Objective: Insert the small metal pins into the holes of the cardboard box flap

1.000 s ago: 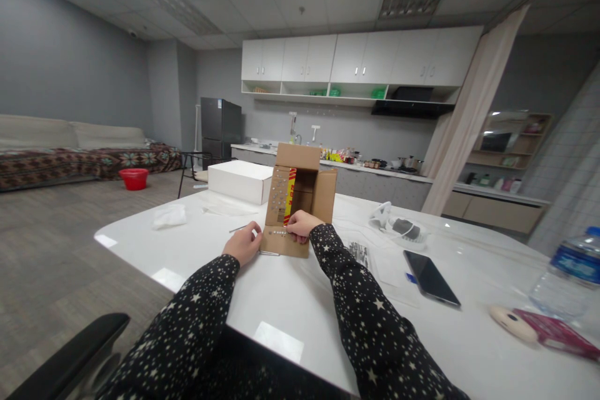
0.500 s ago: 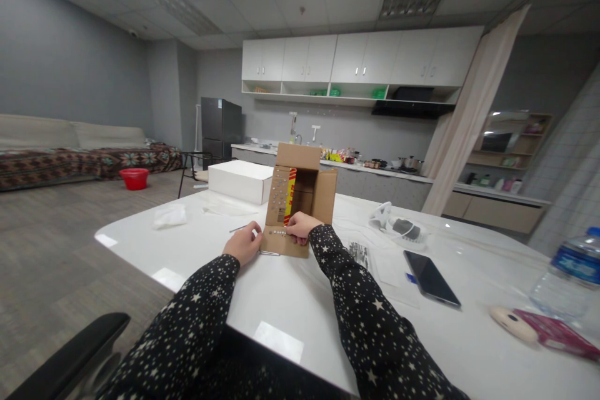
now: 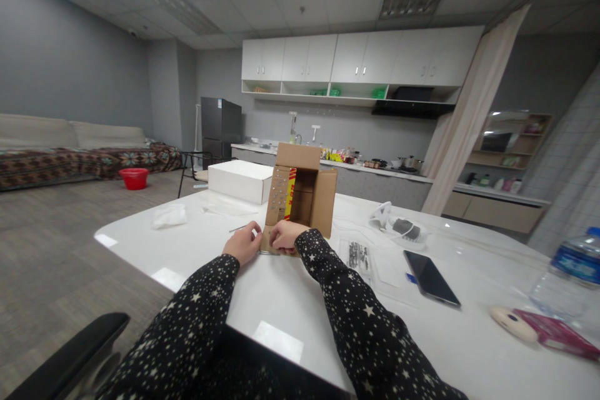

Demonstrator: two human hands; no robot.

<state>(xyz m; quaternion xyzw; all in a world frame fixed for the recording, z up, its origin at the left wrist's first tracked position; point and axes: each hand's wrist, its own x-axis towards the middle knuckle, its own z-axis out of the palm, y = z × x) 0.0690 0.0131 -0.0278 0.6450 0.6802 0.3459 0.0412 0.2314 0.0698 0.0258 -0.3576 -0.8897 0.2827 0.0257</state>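
An opened cardboard box point(image 3: 324, 203) stands on the white table with its flaps spread. Rows of small, shiny round pieces dot its left flap point(image 3: 280, 190), beside a red and yellow printed strip. My left hand point(image 3: 244, 242) is curled at the left edge of the lower flap, fingers closed on the cardboard. Over that lower flap is my right hand point(image 3: 287, 236), its fingers pinched together and pointing down; whatever they hold is too small or hidden. A thin metal rod point(image 3: 269, 253) lies along the flap's front edge, partly behind my right hand.
Right of the box sits a clear case of slim metal tools point(image 3: 359, 255). Beyond it are a phone point(image 3: 432, 278), white cables with a dark device point(image 3: 407, 229), and a water bottle point(image 3: 569, 275). Left stand a white box point(image 3: 241, 181) and a crumpled plastic bag point(image 3: 169, 217).
My right hand has shifted left and slightly down across the lower flap, covering the row of small pieces there. The left hand and the box stay nearly in place.
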